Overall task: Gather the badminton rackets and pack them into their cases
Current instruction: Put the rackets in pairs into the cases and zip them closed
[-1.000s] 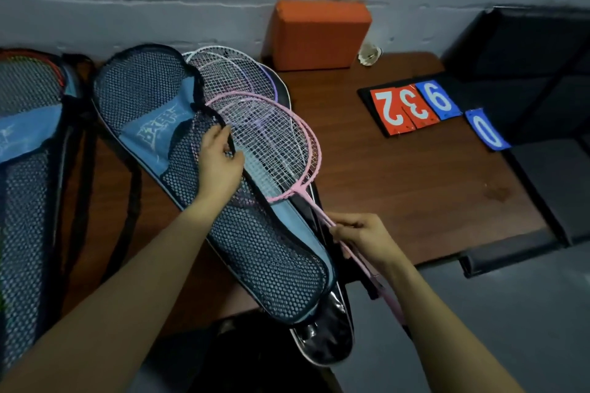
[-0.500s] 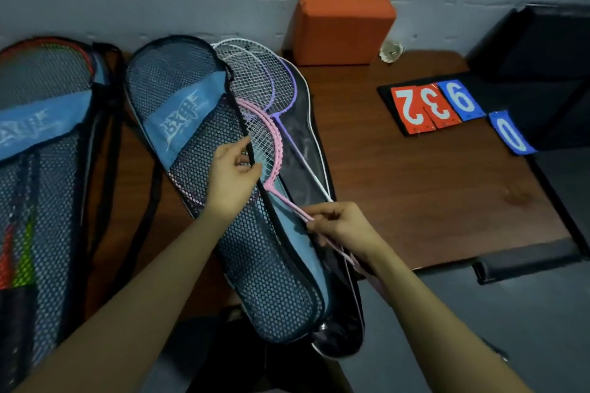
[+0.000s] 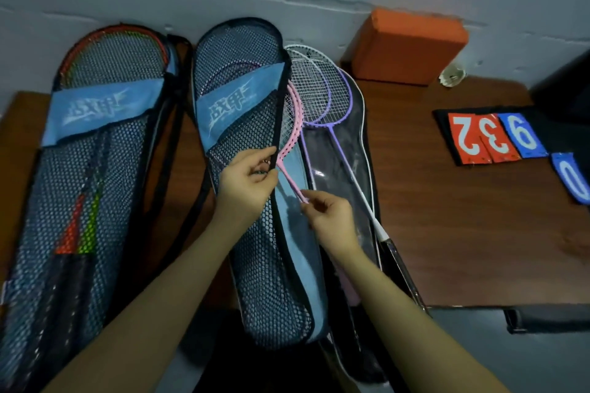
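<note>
Pink racket (image 3: 292,124) shaft in right grip (image 3: 332,217)

Both bare forearms reach up and inward from the lower corners. The left hand (image 3: 247,183) is curled, thumb and fingertips pinched together. Just beside it, the right hand (image 3: 332,217) sits slightly lower, its thumb and forefinger also pinched, other fingers loosely bent.

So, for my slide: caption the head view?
Left hand lifts mesh case flap; right hand slides pink racket in.

Score cards (image 3: 488,137) read 2, 3, 9, 0; case logos illegible.
</note>
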The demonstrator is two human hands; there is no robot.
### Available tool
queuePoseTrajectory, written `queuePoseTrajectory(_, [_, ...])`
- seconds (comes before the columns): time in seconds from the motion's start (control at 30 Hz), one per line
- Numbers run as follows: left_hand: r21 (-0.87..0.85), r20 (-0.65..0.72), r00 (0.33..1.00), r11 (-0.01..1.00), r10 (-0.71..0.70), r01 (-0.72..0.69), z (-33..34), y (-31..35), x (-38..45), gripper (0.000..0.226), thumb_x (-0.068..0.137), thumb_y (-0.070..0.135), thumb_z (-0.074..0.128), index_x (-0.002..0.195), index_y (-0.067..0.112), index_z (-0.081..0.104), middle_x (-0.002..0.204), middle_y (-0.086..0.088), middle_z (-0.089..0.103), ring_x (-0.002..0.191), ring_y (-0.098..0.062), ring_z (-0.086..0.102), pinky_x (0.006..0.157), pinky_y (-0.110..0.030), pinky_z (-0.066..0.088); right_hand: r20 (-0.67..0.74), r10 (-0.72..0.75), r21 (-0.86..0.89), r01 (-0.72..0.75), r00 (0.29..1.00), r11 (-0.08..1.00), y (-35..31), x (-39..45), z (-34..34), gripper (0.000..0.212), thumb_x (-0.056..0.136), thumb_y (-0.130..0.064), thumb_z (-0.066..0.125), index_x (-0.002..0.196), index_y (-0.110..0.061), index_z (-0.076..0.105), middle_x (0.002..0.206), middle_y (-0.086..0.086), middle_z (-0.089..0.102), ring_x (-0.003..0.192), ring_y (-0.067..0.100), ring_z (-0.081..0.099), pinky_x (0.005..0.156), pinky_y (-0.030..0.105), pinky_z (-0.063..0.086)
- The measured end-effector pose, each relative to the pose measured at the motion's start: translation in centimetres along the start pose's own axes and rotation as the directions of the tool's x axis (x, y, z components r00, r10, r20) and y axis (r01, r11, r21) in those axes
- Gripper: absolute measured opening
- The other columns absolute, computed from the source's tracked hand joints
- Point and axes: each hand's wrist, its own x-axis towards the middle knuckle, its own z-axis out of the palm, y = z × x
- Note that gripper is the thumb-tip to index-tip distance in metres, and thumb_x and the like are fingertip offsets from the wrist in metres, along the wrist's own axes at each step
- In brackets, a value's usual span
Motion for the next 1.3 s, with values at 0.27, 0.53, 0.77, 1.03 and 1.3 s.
queuePoseTrajectory(0.27, [-0.027,0.003,0.998,0.998,0.055,-0.055,-2.7,-1.4,0.0,0.037,0.081,-0.009,0.060,0.114,0.005,0.061,0.104,-0.004,0.054,0.084,0.002,0.055,0.072,-0.009,0.047,-0.096,-0.178,-0.362,0.132,0.979,0.923,-1.4,2.1,3.5,0.027,0.089,-0.015,0.058,0.115,-0.016,0.065,0.104,0.004,0.070,0.090,0.021,0.065,0.078,0.033,0.052])
queuePoseTrajectory(0.53, [0.066,0.054,0.999,0.998,0.007,-0.011,-2.1,-5.3,1.0,0.035,0.084,-0.001,0.061,0.118,0.004,0.060,0.097,0.000,0.053,0.073,-0.017,0.055,0.069,-0.029,0.050,-0.023,-0.413,-0.645,0.302,0.910,0.702,2.0,4.1,3.7,0.028,0.081,-0.010,0.065,0.109,-0.010,0.065,0.099,0.009,0.067,0.089,0.034,0.059,0.075,0.040,0.047])
queuePoseTrajectory(0.77, [0.256,0.194,0.981,0.967,-0.030,-0.021,-0.4,-6.6,0.5,0.044,0.088,0.009,0.059,0.130,0.007,0.049,0.103,-0.002,0.046,0.086,-0.014,0.051,0.089,-0.032,0.047,0.060,-0.294,-0.710,0.247,0.954,0.659,3.5,2.3,1.5,0.042,0.087,-0.047,0.052,0.124,-0.027,0.058,0.114,0.002,0.058,0.101,0.028,0.046,0.080,0.036,0.031])
queuePoseTrajectory(1.03, [0.423,0.275,0.955,0.878,0.111,-0.223,0.4,-7.1,-7.0,0.059,0.085,0.038,0.047,0.133,0.002,0.044,0.110,-0.014,0.051,0.105,-0.021,0.044,0.096,-0.023,0.032,0.195,-0.362,-0.608,0.402,0.912,0.685,6.1,-5.4,-4.1,0.042,0.089,-0.041,0.048,0.124,-0.022,0.057,0.109,0.002,0.056,0.094,0.023,0.051,0.081,0.039,0.044])
queuePoseTrajectory(1.3, [0.635,0.178,0.984,0.766,-0.014,-0.104,2.2,-7.9,-18.6,0.054,0.075,0.028,0.068,0.122,0.004,0.056,0.101,-0.018,0.056,0.091,-0.035,0.053,0.082,-0.044,0.046,0.308,-0.385,-0.584,0.492,0.870,0.645,10.1,-11.8,-9.0,0.058,0.080,-0.057,0.056,0.129,-0.026,0.054,0.130,0.006,0.047,0.114,0.024,0.049,0.092,0.043,0.042])
